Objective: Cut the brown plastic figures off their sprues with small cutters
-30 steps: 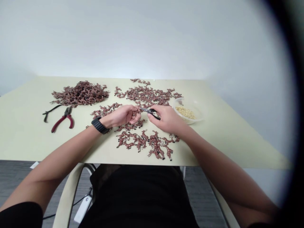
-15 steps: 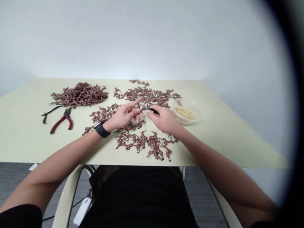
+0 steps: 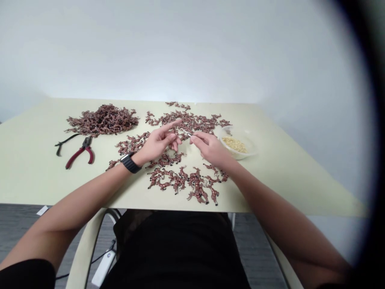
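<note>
In my right hand (image 3: 212,150) is a thin tool, apparently tweezers (image 3: 188,133), its silver tip pointing left toward my other hand. The fingers are closed around its handle, mostly hiding it. My left hand (image 3: 159,142) hovers just left of the tip, index finger stretched out and the other fingers bent but apart; nothing is plainly visible in it. Beneath and beyond both hands lie many small brown deer figures (image 3: 192,120). More deer figures (image 3: 197,184) are spread closer to the table's front edge.
A clear plastic bowl (image 3: 252,151) with small gold-coloured bits (image 3: 234,144) stands right of my right hand. Red-handled pliers (image 3: 78,154) and a black tool (image 3: 64,142) lie at the left, below a heaped pile of deer figures (image 3: 104,120). A wall rises behind the table (image 3: 288,172).
The tweezers have turned in my right hand, and less of the black handle shows. My right hand has shifted slightly right. My left hand keeps nearly the same pose.
</note>
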A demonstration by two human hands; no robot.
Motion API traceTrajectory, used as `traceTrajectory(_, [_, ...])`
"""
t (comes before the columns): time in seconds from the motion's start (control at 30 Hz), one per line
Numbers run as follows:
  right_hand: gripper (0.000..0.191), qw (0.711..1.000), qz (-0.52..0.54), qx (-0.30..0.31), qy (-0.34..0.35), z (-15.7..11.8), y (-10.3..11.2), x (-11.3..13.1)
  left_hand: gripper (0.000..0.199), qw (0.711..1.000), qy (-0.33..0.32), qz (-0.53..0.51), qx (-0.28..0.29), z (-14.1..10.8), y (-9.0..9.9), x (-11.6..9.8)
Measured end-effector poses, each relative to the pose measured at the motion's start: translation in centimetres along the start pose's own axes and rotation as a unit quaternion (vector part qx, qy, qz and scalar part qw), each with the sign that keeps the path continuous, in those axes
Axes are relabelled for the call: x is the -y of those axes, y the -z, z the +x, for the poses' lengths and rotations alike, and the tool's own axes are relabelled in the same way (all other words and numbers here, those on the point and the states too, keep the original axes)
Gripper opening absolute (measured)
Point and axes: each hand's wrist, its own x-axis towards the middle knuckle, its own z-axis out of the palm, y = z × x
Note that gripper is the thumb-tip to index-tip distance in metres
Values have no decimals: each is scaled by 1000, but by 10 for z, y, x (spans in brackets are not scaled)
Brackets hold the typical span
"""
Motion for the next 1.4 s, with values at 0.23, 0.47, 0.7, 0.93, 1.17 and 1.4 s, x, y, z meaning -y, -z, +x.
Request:
traceTrajectory(0.23, [33,957,-220,-95,161,5,3,-14,12,940,123,-314,54,2,0,3])
traceTrajectory(0.47, [32,955,-222,-70,184,3,2,-13,35,930,137,-332,76,0,2,1])
traceTrajectory(0.7, [30,955,-227,-64,180,4,4,-14,40,928,133,-336,88,0,1,-1])
traceTrajectory(0.93, [33,970,-196,-49,132,-2,1,-4,45,945,123,-295,72,-2,-4,-6])
traceTrajectory(1.17, [38,1000,-4,-6,6,-1,-16,0,61,1000,10,13,7,-7,-16,-10])
traceTrajectory(1.4, [44,933,277,175,-146,1,-12,6,63,950,-91,296,-31,-4,10,4])
